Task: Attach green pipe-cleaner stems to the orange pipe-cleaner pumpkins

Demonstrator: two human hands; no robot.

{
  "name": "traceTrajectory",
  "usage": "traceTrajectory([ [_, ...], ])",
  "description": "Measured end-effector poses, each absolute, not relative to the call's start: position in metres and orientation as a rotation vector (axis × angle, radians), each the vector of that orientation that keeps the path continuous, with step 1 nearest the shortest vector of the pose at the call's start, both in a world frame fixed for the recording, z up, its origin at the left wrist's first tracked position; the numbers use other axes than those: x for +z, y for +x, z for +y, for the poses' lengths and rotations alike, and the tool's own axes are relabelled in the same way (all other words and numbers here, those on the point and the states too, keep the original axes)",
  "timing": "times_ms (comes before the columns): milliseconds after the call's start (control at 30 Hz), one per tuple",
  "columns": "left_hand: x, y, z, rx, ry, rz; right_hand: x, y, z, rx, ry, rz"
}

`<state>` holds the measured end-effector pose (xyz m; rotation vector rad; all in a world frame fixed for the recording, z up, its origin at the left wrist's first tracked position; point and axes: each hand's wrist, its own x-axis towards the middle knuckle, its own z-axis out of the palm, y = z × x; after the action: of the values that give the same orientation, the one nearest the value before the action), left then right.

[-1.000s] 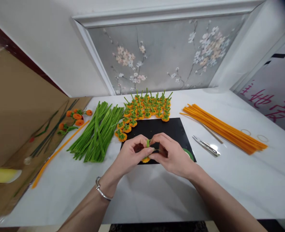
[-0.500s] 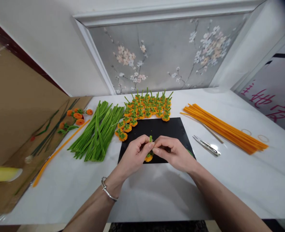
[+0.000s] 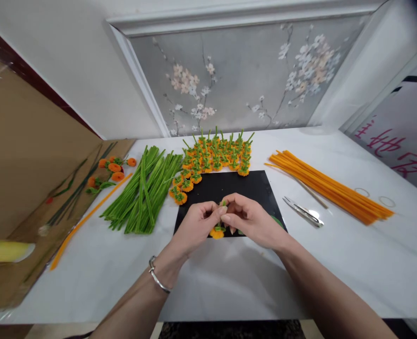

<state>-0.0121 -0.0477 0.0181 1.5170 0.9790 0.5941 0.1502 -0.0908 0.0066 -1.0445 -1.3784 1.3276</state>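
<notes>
Over the front part of a black mat (image 3: 236, 186), my left hand (image 3: 198, 223) and my right hand (image 3: 251, 219) meet at the fingertips. Both are closed in a pinch on the green stem of one orange flower (image 3: 217, 233), whose head hangs below the fingers. Part of the stem is hidden by the fingertips. Behind the mat and at its left edge stand several finished orange flowers (image 3: 217, 157), heads down with green stems up. A bit of green (image 3: 276, 221) shows on the mat beside my right hand.
Green pipe cleaners (image 3: 143, 188) lie in a pile on the left, orange ones (image 3: 332, 188) on the right. Scissors (image 3: 303, 212) rest right of the mat. Farther left are small orange flowers (image 3: 115, 167) and a single orange strip (image 3: 88, 221) on the white table (image 3: 356, 268).
The fingertips have shifted slightly around the stem, with my right fingers now covering more of its top. The flower head has tilted a little to the left.
</notes>
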Motion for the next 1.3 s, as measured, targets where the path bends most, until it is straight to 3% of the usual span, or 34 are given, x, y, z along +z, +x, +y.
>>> traceTrajectory([
  [233,0.024,-0.014,-0.050,0.556,1.217,0.930,0.004,0.150,-0.089,1.287,-0.985,-1.276],
  [733,0.040,-0.022,-0.047,0.514,1.485,0.834,0.005,0.163,-0.094,1.173,-1.092,-1.438],
  [1300,0.035,-0.024,-0.048,0.599,1.222,0.912,0.007,0.163,-0.096,1.131,-1.112,-1.467],
])
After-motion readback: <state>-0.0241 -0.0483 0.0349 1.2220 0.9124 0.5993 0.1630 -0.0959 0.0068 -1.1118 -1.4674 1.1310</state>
